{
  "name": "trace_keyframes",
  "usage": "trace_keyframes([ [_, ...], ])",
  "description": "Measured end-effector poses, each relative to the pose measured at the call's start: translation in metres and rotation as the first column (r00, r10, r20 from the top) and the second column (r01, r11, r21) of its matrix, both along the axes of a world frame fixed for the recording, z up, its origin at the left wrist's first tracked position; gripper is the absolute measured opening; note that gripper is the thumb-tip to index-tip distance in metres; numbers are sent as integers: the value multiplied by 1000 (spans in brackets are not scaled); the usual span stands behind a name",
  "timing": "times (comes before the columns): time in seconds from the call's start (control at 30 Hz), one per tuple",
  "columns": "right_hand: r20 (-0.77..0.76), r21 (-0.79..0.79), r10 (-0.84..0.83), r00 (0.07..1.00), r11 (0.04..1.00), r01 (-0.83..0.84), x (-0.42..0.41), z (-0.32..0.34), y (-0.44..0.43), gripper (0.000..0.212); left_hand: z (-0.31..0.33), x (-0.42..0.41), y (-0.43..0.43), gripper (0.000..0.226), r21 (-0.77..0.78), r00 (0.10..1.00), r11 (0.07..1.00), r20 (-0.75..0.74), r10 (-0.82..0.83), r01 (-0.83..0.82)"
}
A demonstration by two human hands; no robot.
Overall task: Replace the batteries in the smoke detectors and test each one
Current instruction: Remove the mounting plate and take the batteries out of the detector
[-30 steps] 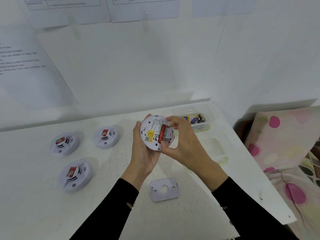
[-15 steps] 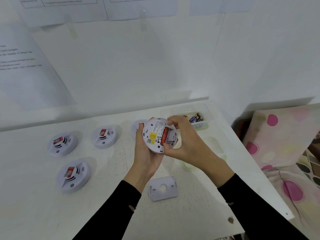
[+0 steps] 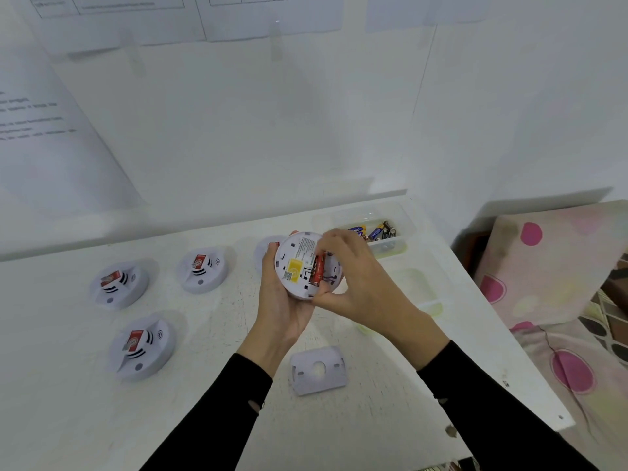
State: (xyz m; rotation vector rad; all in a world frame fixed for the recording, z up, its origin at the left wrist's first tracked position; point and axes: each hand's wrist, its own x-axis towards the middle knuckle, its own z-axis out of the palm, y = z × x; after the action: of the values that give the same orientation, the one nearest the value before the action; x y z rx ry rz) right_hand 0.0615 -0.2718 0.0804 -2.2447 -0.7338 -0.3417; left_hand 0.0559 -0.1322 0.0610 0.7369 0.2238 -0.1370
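My left hand [image 3: 283, 312] cups a round white smoke detector [image 3: 299, 266], held back side up above the table. Its open compartment shows a red battery [image 3: 319, 269] next to a yellow label. My right hand [image 3: 353, 280] wraps the detector's right side, fingers over the top edge and thumb at the bottom by the battery. The detached white mounting plate [image 3: 317, 370] lies on the table below my hands. Three more white detectors with red tags lie face up at the left [image 3: 119, 283], [image 3: 202, 270], [image 3: 141, 346].
A clear plastic tray [image 3: 390, 246] with several loose batteries stands at the table's back right. Another clear tray [image 3: 421, 294] lies in front of it. A further white detector [image 3: 266, 248] peeks out behind my left hand. The table's right edge borders pink-spotted bedding [image 3: 560, 283].
My view has shifted a little. My right hand's fingers have slid further over the detector's top edge, above the red battery. The detector stays in my left hand.
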Motion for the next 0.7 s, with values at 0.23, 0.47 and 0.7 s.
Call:
trace_keyframes([
  [0.23, 214, -162, 154, 965, 979, -120, 2, -9, -16, 24, 0, 0, 9, 74, -55, 998, 998, -56, -31, 28],
  [0.47, -193, 477, -74, 978, 864, 160, 0, -1, -19, 12, -6, 3, 6, 70, -156, 997, 987, -50, -52, 43],
  [0.7, -601, -163, -474, 644, 861, 483, 30, -48, -73, 20, -13, 4, 10, 66, -189, 998, 982, -61, -32, 20],
])
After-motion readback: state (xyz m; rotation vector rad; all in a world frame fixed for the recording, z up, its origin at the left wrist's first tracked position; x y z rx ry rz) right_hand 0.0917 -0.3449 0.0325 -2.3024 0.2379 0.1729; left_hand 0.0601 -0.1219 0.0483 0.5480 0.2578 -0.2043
